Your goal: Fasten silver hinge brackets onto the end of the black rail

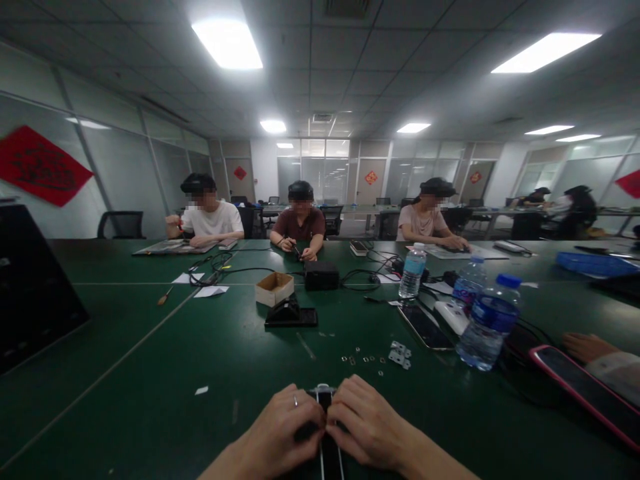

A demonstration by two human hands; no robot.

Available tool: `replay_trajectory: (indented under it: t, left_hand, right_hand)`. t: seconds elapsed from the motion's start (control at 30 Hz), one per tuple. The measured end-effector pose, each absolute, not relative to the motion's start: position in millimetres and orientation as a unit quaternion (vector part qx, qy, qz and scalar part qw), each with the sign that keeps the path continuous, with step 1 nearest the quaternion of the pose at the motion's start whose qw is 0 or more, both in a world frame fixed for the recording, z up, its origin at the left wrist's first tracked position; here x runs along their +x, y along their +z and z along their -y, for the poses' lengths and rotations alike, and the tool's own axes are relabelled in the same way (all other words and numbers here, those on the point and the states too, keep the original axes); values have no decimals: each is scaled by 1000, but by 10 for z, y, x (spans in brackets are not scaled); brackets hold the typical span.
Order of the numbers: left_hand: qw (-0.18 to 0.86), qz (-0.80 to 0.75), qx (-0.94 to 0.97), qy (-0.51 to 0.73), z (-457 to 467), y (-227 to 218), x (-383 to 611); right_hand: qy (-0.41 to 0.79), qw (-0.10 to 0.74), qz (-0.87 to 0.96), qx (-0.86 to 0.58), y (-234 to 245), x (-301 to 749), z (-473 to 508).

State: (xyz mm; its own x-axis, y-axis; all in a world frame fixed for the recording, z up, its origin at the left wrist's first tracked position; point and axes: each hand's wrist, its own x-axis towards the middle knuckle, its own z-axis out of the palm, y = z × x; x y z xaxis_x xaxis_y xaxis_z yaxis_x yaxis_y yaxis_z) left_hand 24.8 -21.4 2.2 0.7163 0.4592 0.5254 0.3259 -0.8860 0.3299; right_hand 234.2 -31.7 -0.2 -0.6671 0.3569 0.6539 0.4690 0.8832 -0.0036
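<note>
At the near edge of the green table, a long narrow dark strip with pale edges (331,461) points away from me. My left hand (293,421) closes on its left side, fingers curled and pinching; a ring shows on one finger. From the other side my right hand (364,419) does the same, and the fingertips of both hands meet over the strip. Between the knuckles a small shiny metal piece (323,387) shows at the strip's far end. What lies right under the fingertips is hidden. Beyond the right hand lie several small nut-like rings (366,359) and grey metal plates (400,355).
Ahead stand a black stand (291,315), an open cardboard box (275,289) and a black box (321,275). To the right are a phone (425,327), water bottles (487,327), a pink-edged phone (590,393) and another person's hand (587,348). Several people sit opposite.
</note>
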Motion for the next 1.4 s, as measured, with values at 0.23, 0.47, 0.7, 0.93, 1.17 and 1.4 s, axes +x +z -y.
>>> replay_trajectory:
  t: [0.23, 0.47, 0.7, 0.93, 1.17, 1.4]
  left_hand:
    - [59, -319, 899, 294, 77, -72, 165]
    - [82, -393, 880, 252, 25, -149, 117]
    - [71, -396, 876, 265, 34, -148, 137]
    - [76, -426, 869, 239, 56, -78, 149]
    - [83, -431, 867, 235, 59, -96, 158]
    - [90, -427, 871, 227, 25, -145, 164]
  right_hand:
    - [-49, 335, 862, -378, -81, 2457, 192]
    - [75, 259, 816, -511, -57, 2546, 139]
    - [107, 248, 821, -502, -43, 2515, 158]
    - [132, 222, 824, -505, -20, 2502, 176]
    - [122, 245, 839, -471, -30, 2502, 173]
    - [129, 242, 841, -467, -2, 2500, 187]
